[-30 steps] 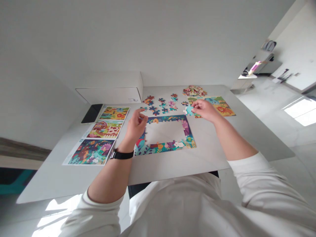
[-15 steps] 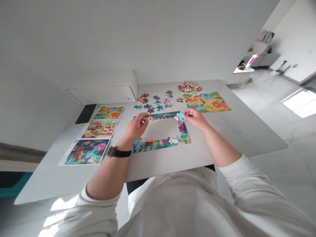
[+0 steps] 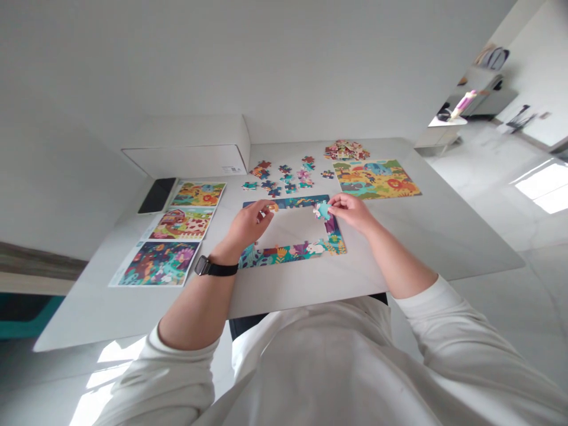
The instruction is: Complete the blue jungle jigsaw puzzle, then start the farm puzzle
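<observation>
"How are the hands lying around the puzzle border (image 3: 302, 251)?"

"The left hand (image 3: 248, 225) is curving over ten o'clock; I can't tell whether its fingertips are gripping anything. At two, the right hand (image 3: 350, 212) is pinching a puzzle piece (image 3: 323, 210) over the border."

"Why by its three-o'clock edge?"

"Probably that's leaving its picture showing: turquoise, with a pinkish-white patch at nine o'clock. Beyond, at twelve, loose pieces (image 3: 304, 179) are lying spread, perhaps for easy viewing."
</observation>
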Available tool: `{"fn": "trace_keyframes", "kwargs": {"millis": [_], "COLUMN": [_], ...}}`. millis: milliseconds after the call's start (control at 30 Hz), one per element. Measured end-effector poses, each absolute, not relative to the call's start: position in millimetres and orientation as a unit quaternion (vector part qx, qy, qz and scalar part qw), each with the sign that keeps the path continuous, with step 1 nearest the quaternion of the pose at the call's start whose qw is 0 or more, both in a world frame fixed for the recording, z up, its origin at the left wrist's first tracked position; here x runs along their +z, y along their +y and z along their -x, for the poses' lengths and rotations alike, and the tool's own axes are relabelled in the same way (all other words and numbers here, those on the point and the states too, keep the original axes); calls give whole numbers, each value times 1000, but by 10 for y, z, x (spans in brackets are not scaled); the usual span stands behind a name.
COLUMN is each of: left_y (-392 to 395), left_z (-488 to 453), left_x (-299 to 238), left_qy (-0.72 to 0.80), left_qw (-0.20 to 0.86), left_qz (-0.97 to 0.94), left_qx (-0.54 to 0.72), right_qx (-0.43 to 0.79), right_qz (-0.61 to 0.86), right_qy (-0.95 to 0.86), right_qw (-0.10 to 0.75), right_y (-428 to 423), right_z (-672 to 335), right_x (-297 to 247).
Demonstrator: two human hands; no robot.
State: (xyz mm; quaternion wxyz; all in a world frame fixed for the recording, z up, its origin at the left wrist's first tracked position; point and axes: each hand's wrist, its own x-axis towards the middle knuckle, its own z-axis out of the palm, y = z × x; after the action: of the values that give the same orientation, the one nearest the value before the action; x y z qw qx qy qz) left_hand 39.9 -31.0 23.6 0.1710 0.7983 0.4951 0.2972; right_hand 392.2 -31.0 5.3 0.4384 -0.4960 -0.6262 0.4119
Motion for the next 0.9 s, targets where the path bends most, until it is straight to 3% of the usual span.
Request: {"fn": "trace_keyframes", "kwargs": {"millis": [467,900], "left_y": [-392,-547], "left_z": [-505,-610], "left_x": [202,287], "left_qy": [412,321], "left_qw": [196,228], "left_qz": [-851,-895], "left_qx": [260,209], "right_qx": [390,354], "right_qz": [494,470], "right_qy": [-719,-759], "right_qw": [295,278], "right_y": [-591,-561], "right_z": [-3428,-3426], "right_x": [93,-7]}}
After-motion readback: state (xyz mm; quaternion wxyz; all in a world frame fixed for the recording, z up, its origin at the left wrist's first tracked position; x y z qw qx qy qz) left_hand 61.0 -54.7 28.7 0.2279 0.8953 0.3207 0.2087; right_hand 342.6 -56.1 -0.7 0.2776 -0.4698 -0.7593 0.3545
